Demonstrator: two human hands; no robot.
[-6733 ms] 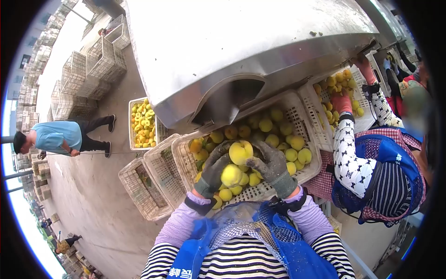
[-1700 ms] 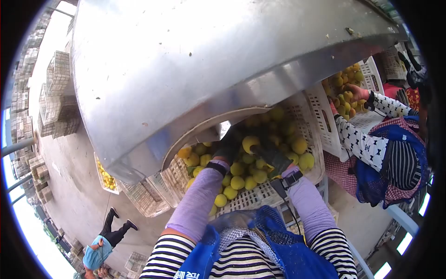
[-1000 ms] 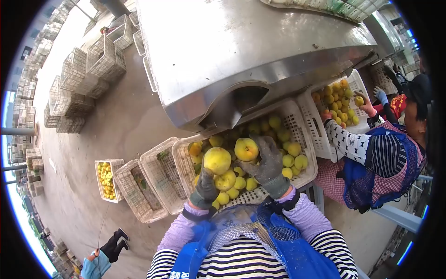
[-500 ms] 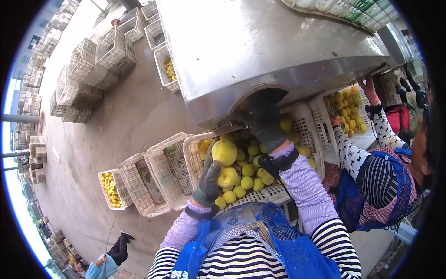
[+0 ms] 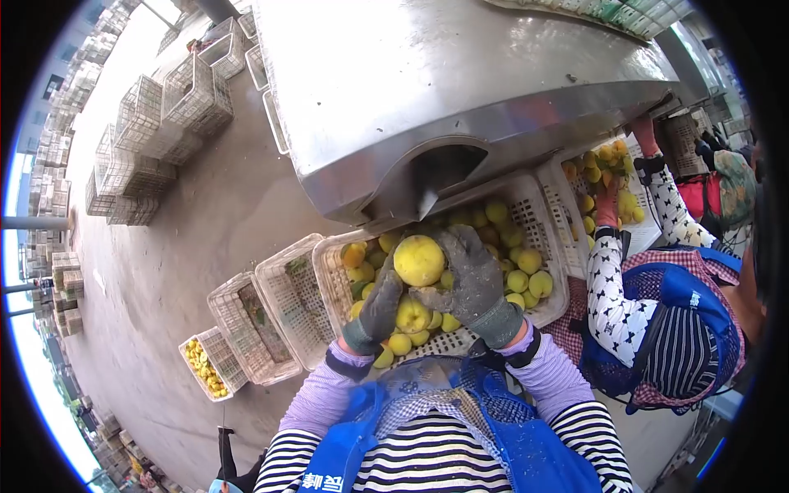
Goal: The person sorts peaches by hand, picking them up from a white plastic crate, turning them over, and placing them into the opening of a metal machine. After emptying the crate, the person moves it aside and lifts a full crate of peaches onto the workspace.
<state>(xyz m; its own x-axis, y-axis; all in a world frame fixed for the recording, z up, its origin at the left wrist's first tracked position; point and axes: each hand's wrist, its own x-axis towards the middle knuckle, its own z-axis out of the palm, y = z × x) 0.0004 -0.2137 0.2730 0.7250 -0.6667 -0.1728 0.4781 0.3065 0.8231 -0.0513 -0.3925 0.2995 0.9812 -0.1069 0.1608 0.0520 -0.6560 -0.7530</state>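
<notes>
My left hand (image 5: 376, 311), in a dark grey glove, is closed at the left side of a large yellow peach (image 5: 419, 261). My gloved right hand (image 5: 475, 283) closes on the same peach from the right, its thumb beneath. A second peach (image 5: 412, 315) sits just below, close against my left fingers; whether they grip it too is hard to tell. Under both hands stands a white plastic crate (image 5: 559, 234) holding many yellow-green peaches (image 5: 530, 261). Just beyond it is the dark opening (image 5: 444, 168) of a metal machine (image 5: 394, 99), with a pointed metal piece (image 5: 427, 202) at its lower edge.
To the left stand more white crates (image 5: 292, 296), one with cut yellow fruit (image 5: 201, 366). Stacked crates (image 5: 136, 115) line the floor further off. At right a co-worker (image 5: 666, 329) reaches into another crate of fruit (image 5: 625, 205).
My right hand has come out of the machine opening, back toward me, onto the large peach. My left hand and that peach have shifted slightly right. The co-worker's arm has moved over their fruit.
</notes>
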